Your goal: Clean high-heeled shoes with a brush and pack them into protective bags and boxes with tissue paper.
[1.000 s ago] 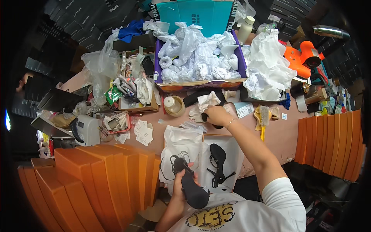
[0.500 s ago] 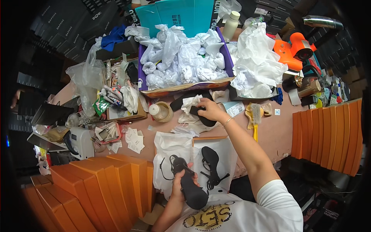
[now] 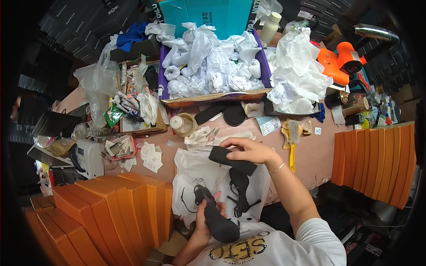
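Observation:
My left hand [image 3: 205, 221] is closed around a black strappy sandal [image 3: 218, 223], sole upward, low in front of my shirt. My right hand [image 3: 253, 153] grips a black pad [image 3: 219, 156] with a blocky end, held above the shoebox. Its exact kind is unclear. A second black sandal [image 3: 242, 205] lies in the open box on white tissue paper [image 3: 184, 166], partly hidden by the pad. Just beyond are a crumpled white cloth [image 3: 198, 137] and a jar with a white lid [image 3: 182, 125].
A purple-edged box [image 3: 266, 66] full of crumpled white paper stands at the back. Orange shoeboxes [image 3: 102, 213] are stacked at left, with more orange boxes [image 3: 372, 155] at right. A yellow-handled brush [image 3: 293, 137] lies right of centre; a grey-white device [image 3: 88, 157] stands at left.
My right hand has lifted the black pad off the white cloth and brought it nearer, over the shoebox. The cloth has shifted left. My left hand still holds the sandal.

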### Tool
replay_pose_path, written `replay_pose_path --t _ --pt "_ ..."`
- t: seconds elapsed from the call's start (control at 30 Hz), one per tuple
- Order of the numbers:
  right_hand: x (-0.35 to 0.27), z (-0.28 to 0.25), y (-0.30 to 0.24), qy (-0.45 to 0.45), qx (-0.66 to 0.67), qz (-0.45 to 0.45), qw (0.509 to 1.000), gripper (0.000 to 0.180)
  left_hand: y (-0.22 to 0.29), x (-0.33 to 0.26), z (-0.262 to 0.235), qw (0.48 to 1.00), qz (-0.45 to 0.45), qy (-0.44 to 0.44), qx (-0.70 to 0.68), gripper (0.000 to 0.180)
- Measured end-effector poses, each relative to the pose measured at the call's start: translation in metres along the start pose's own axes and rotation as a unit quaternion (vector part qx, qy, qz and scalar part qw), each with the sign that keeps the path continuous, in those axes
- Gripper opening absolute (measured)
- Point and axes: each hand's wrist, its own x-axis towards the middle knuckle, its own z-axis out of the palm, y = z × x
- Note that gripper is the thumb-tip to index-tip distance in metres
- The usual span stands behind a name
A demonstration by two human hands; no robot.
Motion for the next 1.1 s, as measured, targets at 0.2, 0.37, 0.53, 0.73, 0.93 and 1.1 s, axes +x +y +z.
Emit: replay_pose_path --t 0.2,0.37,0.53,0.73,0.93,1.1 --pt "0.035 -0.040 0.033 0.348 -0.553 -0.102 0.750 0.036 -0.007 -0.025 0.001 0.992 0.109 -0.062 0.009 0.088" --pt "0.046 -0.032 0.072 0.350 -0.591 -0.101 0.719 0.034 -0.003 -0.030 0.009 0.995 0.101 -0.011 -0.001 0.074" --pt "-0.075 0.080 0.001 0.249 -0.375 -0.220 0.865 0.043 0.040 0.003 0.011 0.984 0.128 0.048 -0.113 0.069" --pt "-0.128 0.173 0.016 0.188 -0.463 -0.297 0.813 0.037 0.020 0.011 0.012 0.993 0.072 -0.021 -0.096 0.067" --pt "-0.148 0.203 0.024 0.263 -0.451 -0.284 0.804 0.028 0.023 0.003 0.008 0.997 0.047 -0.038 -0.049 0.066" --pt "-0.121 0.194 -0.003 0.320 -0.445 -0.246 0.799 0.025 -0.002 -0.022 0.043 0.999 0.037 -0.010 0.004 0.065"
